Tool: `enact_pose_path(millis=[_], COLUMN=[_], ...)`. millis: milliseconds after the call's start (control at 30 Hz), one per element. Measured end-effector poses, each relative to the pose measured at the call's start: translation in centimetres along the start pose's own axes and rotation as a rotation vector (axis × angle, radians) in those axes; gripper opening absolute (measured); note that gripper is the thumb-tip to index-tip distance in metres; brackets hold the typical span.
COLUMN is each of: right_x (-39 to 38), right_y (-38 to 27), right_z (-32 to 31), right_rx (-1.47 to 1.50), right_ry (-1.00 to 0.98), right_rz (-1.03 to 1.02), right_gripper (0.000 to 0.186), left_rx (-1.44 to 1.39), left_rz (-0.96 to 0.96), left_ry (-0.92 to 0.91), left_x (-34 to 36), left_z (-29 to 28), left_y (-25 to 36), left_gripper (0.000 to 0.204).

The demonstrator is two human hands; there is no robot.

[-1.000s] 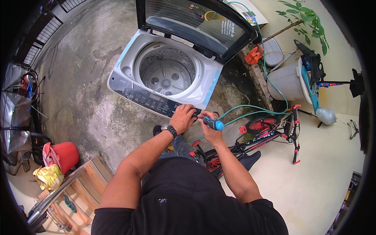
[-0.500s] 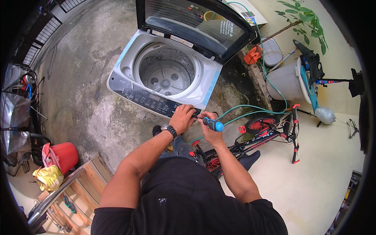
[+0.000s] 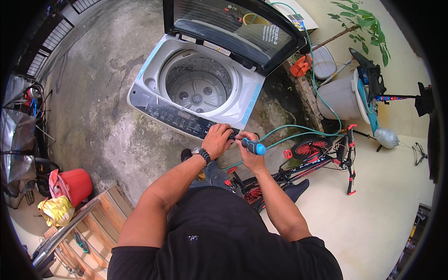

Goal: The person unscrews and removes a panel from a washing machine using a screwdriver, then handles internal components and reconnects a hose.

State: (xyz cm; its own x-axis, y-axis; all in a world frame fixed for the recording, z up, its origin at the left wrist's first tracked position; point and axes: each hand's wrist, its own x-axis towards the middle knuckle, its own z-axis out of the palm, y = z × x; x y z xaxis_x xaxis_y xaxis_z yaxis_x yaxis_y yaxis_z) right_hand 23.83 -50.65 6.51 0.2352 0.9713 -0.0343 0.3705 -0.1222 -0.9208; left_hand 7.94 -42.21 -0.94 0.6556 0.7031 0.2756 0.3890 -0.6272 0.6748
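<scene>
Seen from the head camera looking down, a person stands at the near right corner of a top-loading washing machine (image 3: 154, 74) whose dark lid (image 3: 228, 28) is raised, showing the empty steel drum (image 3: 198, 88). The right hand (image 3: 252, 154) is closed around the blue and black handle of a screwdriver (image 3: 253, 147); the tool's long axis runs from that handle, at the right, leftward and slightly away toward the dark control panel (image 3: 179, 121), and its tip disappears under the other hand, so the exact contact point cannot be seen. The left hand (image 3: 218, 140), a watch on its wrist, rests curled on that same corner of the panel, fingers bent over the spot where the shaft ends — it is the hand nearer the machine, and whether it pinches anything small cannot be told. The machine stands on stained, mossy concrete (image 3: 102, 126). A green hose (image 3: 298, 128) snakes past the right corner toward a grey bucket (image 3: 338, 98), with a small red and black bicycle (image 3: 303, 161) lying just beside the person's right arm. Well apart at the left sit a red bucket (image 3: 74, 184) and wooden steps (image 3: 100, 219) — a leafy plant (image 3: 364, 23) is at the upper right.
</scene>
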Motion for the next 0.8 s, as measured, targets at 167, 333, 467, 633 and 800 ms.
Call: enact_pose_path(millis=[167, 333, 467, 633, 800], right_x=[0.0, 0.0, 0.0, -0.1, -0.1], right_y=[0.1, -0.1, -0.2, -0.4, -0.9], right_z=[-0.1, -0.3, -0.4, -0.4, -0.5], right_rx=[0.008, -0.001, 0.000, 0.005, -0.032], right_ry=[-0.004, -0.010, -0.017, -0.014, -0.013], right_rz=[-0.004, 0.003, -0.008, -0.025, -0.050], right_gripper=[0.028, 0.028, 0.028, 0.027, 0.028], left_rx=[0.019, 0.009, 0.015, 0.028, 0.058], left_rz=[-0.024, -0.032, -0.028, -0.011, 0.021], left_ry=[-0.041, -0.038, -0.031, -0.007, 0.029], left_x=[0.0, -0.1, -0.1, 0.0, 0.3], left_z=[0.0, 0.1, 0.1, 0.1, 0.5], left_y=[0.0, 0.0, 0.0, 0.1, 0.0], left_gripper=[0.045, 0.044, 0.044, 0.039, 0.028])
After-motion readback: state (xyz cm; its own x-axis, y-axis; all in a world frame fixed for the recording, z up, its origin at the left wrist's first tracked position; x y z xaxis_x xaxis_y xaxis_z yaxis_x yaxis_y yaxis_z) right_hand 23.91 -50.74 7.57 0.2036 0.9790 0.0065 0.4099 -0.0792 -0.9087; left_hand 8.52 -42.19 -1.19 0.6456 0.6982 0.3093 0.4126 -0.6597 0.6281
